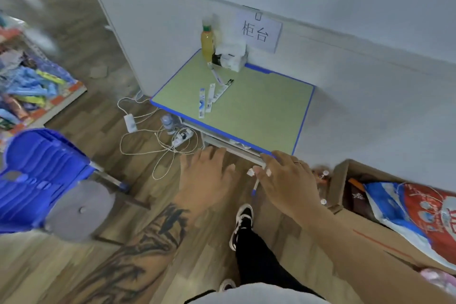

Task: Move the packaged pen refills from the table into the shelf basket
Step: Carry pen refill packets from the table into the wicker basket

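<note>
Lying well ahead of both hands, the packaged pen refills [209,97] fan across the desk [259,111] toward its far left, long axes running roughly away from the person. The left hand [204,180], fingers spread and empty, seems slightly nearer; the right hand [286,180] pinches a blue-tipped pen [255,186].

A white paper sign [259,32] fixed to the wall above the table's back edge reads "柜台" in dark characters. Print on the refill packets [209,97] and the red bag [434,215] is too blurred to read.
</note>
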The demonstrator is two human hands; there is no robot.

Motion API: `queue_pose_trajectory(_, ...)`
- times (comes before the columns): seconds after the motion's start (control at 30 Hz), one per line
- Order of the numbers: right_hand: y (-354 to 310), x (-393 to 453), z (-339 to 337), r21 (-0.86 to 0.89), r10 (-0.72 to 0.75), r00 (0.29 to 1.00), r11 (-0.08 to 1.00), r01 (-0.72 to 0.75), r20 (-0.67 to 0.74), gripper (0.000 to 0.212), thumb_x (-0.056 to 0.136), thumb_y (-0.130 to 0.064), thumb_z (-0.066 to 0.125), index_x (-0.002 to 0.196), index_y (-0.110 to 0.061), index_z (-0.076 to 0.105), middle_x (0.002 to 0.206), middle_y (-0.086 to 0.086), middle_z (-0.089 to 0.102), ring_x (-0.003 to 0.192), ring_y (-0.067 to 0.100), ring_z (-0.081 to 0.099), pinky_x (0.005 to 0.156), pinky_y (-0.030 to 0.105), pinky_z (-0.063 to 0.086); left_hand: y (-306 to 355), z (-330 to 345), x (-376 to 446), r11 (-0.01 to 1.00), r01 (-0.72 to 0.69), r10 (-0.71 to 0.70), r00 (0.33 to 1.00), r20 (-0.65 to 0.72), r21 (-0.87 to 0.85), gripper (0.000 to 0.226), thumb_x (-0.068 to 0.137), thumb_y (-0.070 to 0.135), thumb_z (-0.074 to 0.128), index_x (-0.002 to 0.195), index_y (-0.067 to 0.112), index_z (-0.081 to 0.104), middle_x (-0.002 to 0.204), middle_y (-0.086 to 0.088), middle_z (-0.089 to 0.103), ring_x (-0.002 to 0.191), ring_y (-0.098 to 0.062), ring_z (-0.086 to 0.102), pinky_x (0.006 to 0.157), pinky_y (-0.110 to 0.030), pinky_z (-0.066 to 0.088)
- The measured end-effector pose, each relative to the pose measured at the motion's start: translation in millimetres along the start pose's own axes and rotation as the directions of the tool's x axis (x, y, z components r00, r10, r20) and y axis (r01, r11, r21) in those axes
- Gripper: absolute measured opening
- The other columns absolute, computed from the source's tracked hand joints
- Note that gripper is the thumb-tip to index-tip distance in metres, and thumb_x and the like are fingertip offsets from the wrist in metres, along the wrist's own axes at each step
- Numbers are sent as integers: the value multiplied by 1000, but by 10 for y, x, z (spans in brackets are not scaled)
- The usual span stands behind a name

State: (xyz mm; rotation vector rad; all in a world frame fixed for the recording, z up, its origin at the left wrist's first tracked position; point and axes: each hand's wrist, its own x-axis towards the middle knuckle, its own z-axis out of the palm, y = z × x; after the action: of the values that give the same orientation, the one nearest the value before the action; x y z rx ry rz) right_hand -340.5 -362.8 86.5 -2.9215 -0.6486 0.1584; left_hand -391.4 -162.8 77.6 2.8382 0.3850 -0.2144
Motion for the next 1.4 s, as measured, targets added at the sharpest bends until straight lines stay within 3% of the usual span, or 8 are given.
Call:
queue_pose_trajectory(0.27, -409, 1336, 283, 5, -161, 987, 987, 161, 2, 63, 100, -63, 28, 130, -25, 69, 132, 6, 68, 115, 32, 67, 95, 45, 51, -509, -209, 832, 992, 112, -109, 992, -60, 53, 55, 103, 58, 35, 152, 33, 36, 156, 1, 43, 146, -24, 37, 120, -60, 16)
queue_pose_trajectory(0.53, -560, 2889, 653, 73, -173, 979, 984, 165, 110, 50, 104, -58, 39, 134, -26, 63, 136, 2, 65, 121, 29, 60, 99, 43, 45, -836, -107, 2088, 963, 172, -187, 981, 54, 209, 47, 99, 57, 37, 133, 29, 53, 128, 1, 65, 118, -26, 61, 102, -52, 41)
queue_pose_trajectory(0.7, -453, 3611, 1005, 113, -66, 980, 993, 45, 188, 48, 104, -56, 37, 121, -22, 66, 113, 4, 69, 105, 30, 64, 88, 42, 47, -981, 88, 2951, 965, 208, -236, 955, 181, 160, 52, 102, 54, 41, 144, 26, 47, 140, -4, 56, 125, -31, 57, 105, -47, 41)
queue_pose_trajectory(0.87, -389, 4190, 1323, 176, 89, 950, 973, -147, 298, 47, 105, -55, 36, 116, -19, 64, 105, 6, 67, 99, 32, 65, 83, 40, 44, -1186, 266, 3622, 943, 301, -328, 908, 260, 142, 43, 103, 52, 45, 132, 21, 50, 122, -8, 55, 115, -32, 59, 94, -46, 47)
queue_pose_trajectory(1.03, -387, 4594, 1608, 222, 239, 891, 913, -342, 387, 46, 104, -58, 37, 104, -18, 60, 99, 6, 67, 96, 33, 64, 81, 41, 43, -1309, 414, 4055, 920, 368, -391, 884, 255, 135, 44, 103, 59, 40, 107, 17, 53, 104, -4, 60, 94, -33, 65, 88, -44, 50)
queue_pose_trajectory(1.17, -478, 4788, 1709, 155, 372, 845, 876, -456, 383, 49, 100, -66, 38, 99, -20, 55, 90, 1, 66, 89, 29, 62, 76, 41, 34, -1362, 539, 4262, 924, 351, -382, 866, 323, 152, 46, 104, 61, 36, 106, 18, 53, 101, -2, 61, 91, -31, 65, 86, -42, 51)
queue_pose_trajectory(1.27, -546, 4835, 1708, 99, 422, 828, 868, -487, 370, 47, 97, -68, 42, 92, -21, 44, 78, -2, 54, 78, 28, 53, 73, 40, 33, -1388, 606, 4349, 945, 282, -321, 891, 321, 163, 43, 104, 59, 37, 107, 19, 54, 101, -1, 61, 90, -31, 65, 84, -44, 52)
queue_pose_trajectory(1.4, -580, 4816, 1660, 142, 446, 808, 836, -529, 385, 34, 100, -52, 45, 99, -19, 52, 93, 3, 66, 92, 31, 62, 76, 41, 35, -1442, 606, 4393, 951, 294, -309, 887, 344, 97, 39, 104, 56, 39, 105, 19, 52, 100, -2, 62, 91, -32, 66, 86, -46, 53)
